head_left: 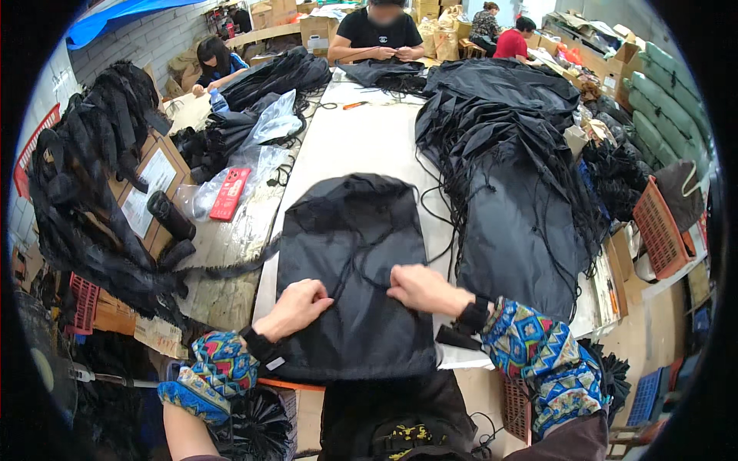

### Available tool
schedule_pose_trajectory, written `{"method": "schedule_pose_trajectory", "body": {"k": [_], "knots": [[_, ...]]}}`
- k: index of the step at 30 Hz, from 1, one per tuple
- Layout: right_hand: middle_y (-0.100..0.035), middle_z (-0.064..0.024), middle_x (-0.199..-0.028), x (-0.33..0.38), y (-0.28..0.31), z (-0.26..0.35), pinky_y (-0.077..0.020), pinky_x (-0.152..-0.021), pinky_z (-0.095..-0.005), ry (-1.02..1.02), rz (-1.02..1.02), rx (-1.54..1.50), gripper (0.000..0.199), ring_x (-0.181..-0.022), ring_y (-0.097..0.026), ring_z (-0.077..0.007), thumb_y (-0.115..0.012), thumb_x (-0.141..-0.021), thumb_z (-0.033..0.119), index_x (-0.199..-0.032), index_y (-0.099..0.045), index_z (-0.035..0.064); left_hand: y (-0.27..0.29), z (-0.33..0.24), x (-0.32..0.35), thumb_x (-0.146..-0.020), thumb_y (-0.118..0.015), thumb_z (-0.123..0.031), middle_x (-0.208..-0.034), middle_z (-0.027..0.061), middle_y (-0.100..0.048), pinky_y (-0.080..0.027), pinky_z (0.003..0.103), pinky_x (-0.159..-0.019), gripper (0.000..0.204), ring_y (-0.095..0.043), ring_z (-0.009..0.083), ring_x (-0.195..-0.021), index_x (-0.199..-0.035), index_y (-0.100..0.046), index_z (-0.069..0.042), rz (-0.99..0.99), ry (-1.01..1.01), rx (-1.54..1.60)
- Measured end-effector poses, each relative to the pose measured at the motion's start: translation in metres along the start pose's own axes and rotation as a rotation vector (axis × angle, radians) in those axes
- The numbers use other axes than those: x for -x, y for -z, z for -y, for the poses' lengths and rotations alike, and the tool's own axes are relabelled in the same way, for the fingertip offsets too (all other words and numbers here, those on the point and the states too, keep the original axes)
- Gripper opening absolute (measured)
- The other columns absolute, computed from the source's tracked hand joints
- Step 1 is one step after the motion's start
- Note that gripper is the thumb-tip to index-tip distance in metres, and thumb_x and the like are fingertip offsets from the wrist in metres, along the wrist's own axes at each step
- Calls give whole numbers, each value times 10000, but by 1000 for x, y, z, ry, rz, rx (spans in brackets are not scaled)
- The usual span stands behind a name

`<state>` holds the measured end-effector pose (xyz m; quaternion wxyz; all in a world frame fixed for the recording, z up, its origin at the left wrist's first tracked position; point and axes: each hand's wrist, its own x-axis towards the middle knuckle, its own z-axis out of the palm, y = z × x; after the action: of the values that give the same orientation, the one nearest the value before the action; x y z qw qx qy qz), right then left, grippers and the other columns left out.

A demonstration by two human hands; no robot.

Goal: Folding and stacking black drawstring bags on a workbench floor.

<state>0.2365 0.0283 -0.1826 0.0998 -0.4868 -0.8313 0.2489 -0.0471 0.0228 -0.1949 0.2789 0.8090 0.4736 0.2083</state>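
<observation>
From where I stand, the black bag [354,330] lies flat at the near edge of the counter [338,154], squarely in front of the worker, probably so that both arms reach it without stretching. The left hand [296,309] rests low over its face, thumb and fingers closed, seemingly pinching one run of black cord [358,257]; the right hand [427,290] faces it from the other side, its grip also closed, apparently on another run of that cord. The fingertips hide exactly how much each grip takes in. The hands stand apart with the cord crossing between them above, which I'd guess keeps the two lengths separate and lightly drawn. Along the counter's right edge a heap of black bags [515,200] trails loose cords, near enough for the right arm yet leaving the middle strip for one bag. Toward the left edge sit a red phone [231,194] and a clear plastic bag [269,127], likely set aside from the work. At the far edge, a co-worker [377,34] handles dark cloth [382,73].
</observation>
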Motion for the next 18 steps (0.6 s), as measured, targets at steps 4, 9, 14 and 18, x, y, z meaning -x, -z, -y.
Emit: {"method": "schedule_pose_trajectory", "body": {"k": [4,9,14,18], "knots": [[-635,-184,-893,-19,15,2,-493,-751,-474,-14,-81,20,198,-898,-620,-380,-617,-861,230,-890,-570,40,7,-20,-34,-796,-710,-183,-753,149,-664,-503,352,-652,208,-661,249,-715,-819,-653,16,220,92,65],[-621,-186,-906,-37,13,-4,-480,-762,-445,12,-147,-65,237,-884,-602,-376,-655,-846,242,-896,-592,19,2,-15,-62,-789,-738,-257,-759,150,-672,-505,333,-662,280,-664,233,-721,-819,-665,11,113,81,21],[-625,-234,-958,-72,43,-46,-469,-821,-437,-148,-555,-79,320,-942,-588,-396,-689,-815,210,-1007,-586,-24,39,52,-49,-758,-752,-213,-923,135,-573,-488,359,-619,400,-600,267,-762,-1046,-560,-13,-713,136,-161],[-646,-180,-957,-108,56,-67,-533,-636,-351,-250,-498,-274,352,-801,-665,-283,-649,-833,97,-1149,-570,-36,50,62,-79,-753,-736,-152,-1012,139,-584,-448,297,-434,651,-605,178,-609,-1312,-439,-2,-615,464,290]]}}
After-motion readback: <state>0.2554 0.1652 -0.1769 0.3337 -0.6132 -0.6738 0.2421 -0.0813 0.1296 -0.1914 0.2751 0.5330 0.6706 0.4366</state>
